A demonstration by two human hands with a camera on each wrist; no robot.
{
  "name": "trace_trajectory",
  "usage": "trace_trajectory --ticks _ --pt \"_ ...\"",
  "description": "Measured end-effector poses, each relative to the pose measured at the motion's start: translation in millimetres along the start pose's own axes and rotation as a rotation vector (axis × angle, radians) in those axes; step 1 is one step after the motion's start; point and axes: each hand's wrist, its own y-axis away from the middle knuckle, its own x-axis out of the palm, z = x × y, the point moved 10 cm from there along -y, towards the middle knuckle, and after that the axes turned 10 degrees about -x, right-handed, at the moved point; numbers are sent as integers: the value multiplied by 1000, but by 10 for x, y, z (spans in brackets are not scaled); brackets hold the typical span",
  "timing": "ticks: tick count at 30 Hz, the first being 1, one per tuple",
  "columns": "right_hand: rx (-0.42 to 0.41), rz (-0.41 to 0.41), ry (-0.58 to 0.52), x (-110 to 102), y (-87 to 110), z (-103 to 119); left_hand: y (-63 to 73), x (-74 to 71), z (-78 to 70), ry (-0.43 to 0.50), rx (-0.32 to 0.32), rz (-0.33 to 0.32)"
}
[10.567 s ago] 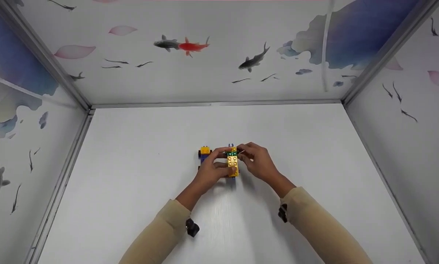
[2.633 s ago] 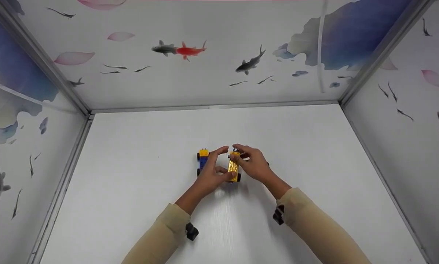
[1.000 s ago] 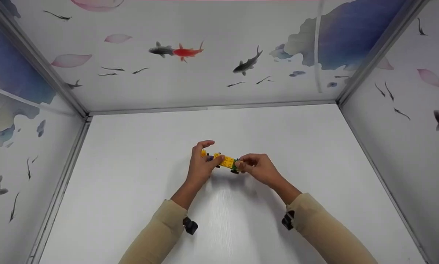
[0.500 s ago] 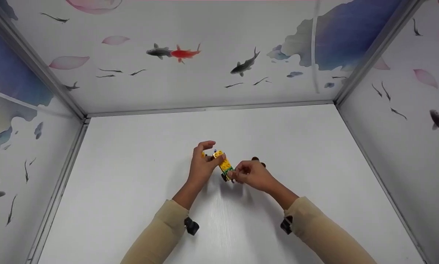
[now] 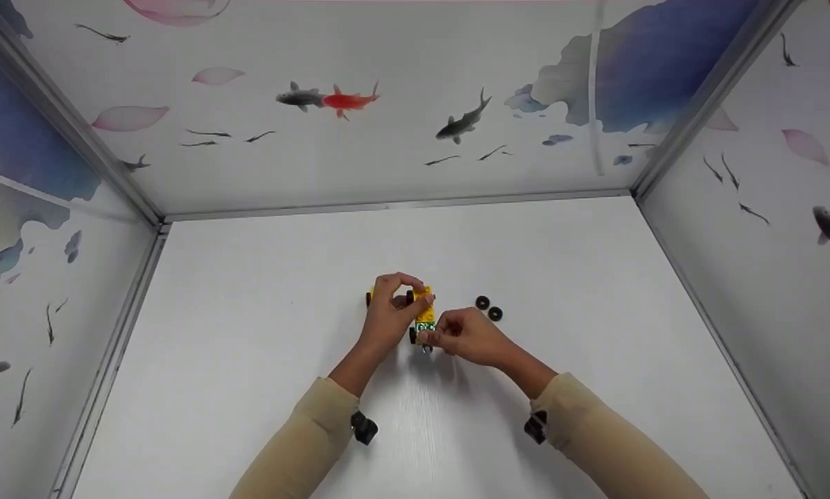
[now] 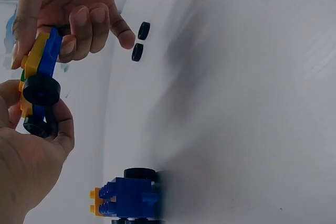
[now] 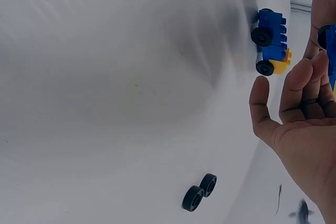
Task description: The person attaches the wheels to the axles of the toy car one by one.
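Note:
A toy car of building blocks [image 5: 425,315], yellow and green on top with a blue base, is held above the table in both hands. My left hand [image 5: 389,312] grips its far end, thumb on the yellow blocks. The thumb and fingers of my right hand [image 5: 473,337] pinch the nearer, green end. In the left wrist view, two black wheels [image 6: 42,89] show on one side of this car [image 6: 48,56]; its other side is hidden.
Another blue and yellow toy car [image 7: 272,35] stands on the table left of the held one, mostly behind my left hand in the head view. Two loose black wheels [image 5: 489,308] lie beyond my right hand. Printed walls [image 5: 401,152] enclose the white table [image 5: 262,360].
The held car has turned, its green end swinging from away, through the right, to towards me. The right hand has moved nearer, uncovering the two loose wheels.

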Motion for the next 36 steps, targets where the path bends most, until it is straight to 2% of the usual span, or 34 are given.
trace_trajectory --ticks 10,15,23,29,36 --pt "-42 -31 27 -31 -22 79 -12 -7 -26 -72 31 7" --pt "-64 -63 67 -61 -24 88 -8 5 -24 -88 31 44" --pt "-70 -109 92 -129 -27 42 28 41 126 -68 -86 142" --pt "-77 -101 119 -133 -37 44 55 84 160 -49 -131 207" --pt "-70 -103 124 -128 -35 32 83 90 216 2 -171 231"
